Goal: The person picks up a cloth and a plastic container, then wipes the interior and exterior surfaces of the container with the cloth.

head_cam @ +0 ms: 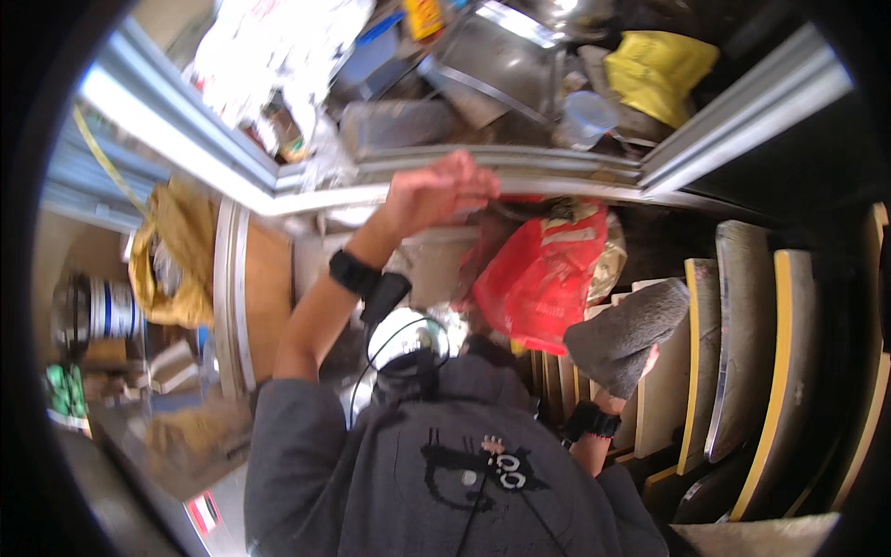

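A dark grey cloth (619, 338) is bunched in my right hand (651, 361), which is mostly hidden beneath it. It hangs beside the upright boards at my right. My left hand (445, 188) is raised over the sill of a metal frame (578, 182), with its fingers curled and blurred. Whether it touches the sill or holds anything is unclear. Below and right of that hand lies a red plastic bag (543, 278), its edge close to the cloth. Each wrist wears a black strap, and the left one (358, 275) carries a small black box.
Several boards (741, 334) stand on edge along the right. Past the sill are a transparent plastic cup (588, 115), a yellow bag (658, 73) and white plastic sheeting (278, 56). On the left sit a brown bag (184, 257) and a labelled bucket (104, 310).
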### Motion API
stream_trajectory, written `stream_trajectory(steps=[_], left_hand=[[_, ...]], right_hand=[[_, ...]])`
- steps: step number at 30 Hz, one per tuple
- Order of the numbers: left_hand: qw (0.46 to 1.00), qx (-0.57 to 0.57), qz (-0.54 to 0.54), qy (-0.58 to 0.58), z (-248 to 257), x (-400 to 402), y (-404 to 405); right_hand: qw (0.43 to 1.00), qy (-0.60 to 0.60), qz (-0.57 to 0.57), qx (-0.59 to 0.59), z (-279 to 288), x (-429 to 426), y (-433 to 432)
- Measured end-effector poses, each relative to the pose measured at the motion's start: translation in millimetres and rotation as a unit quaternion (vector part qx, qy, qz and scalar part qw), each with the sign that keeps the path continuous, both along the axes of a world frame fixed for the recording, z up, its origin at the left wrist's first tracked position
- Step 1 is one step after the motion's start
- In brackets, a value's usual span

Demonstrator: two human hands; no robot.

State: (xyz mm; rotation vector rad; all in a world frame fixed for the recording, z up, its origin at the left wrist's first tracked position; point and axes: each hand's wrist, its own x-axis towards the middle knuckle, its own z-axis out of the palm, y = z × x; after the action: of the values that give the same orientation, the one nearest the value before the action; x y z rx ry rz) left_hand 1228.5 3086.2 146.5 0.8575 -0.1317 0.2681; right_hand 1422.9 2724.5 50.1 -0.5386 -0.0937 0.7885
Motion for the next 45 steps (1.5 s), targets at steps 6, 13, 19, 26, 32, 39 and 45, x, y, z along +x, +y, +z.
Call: stream_trajectory(steps=[6,13,19,26,32,39,45], left_hand=[[0.998,-0.04,0.045,0.011,20,-64,-2],[0.981,-0.064,0.057,-0.175,19,-128,-4],[0.972,-0.066,0.142,-0.173,27,-174,-13],[0.962,-0.136,0.16,-0.173,27,-191,-17],[0.963,-0.125,0.231,-0.064,2,-204,-10],[0.928,-0.174,0.299,0.137,-116,-240,10],[0.909,-0.22,0.302,0.185,-194,-215,13]], right_hand=[[0.993,-0.07,0.096,0.016,-4,2,41],[0.985,-0.094,0.146,0.021,3,-27,126],[0.981,-0.112,0.156,0.032,7,-57,162],[0.979,-0.126,0.156,0.022,11,-71,172],[0.978,-0.125,0.167,-0.004,8,-74,171],[0.963,-0.081,0.238,-0.092,-11,-88,168],[0.919,-0.016,0.328,-0.219,-61,-91,162]])
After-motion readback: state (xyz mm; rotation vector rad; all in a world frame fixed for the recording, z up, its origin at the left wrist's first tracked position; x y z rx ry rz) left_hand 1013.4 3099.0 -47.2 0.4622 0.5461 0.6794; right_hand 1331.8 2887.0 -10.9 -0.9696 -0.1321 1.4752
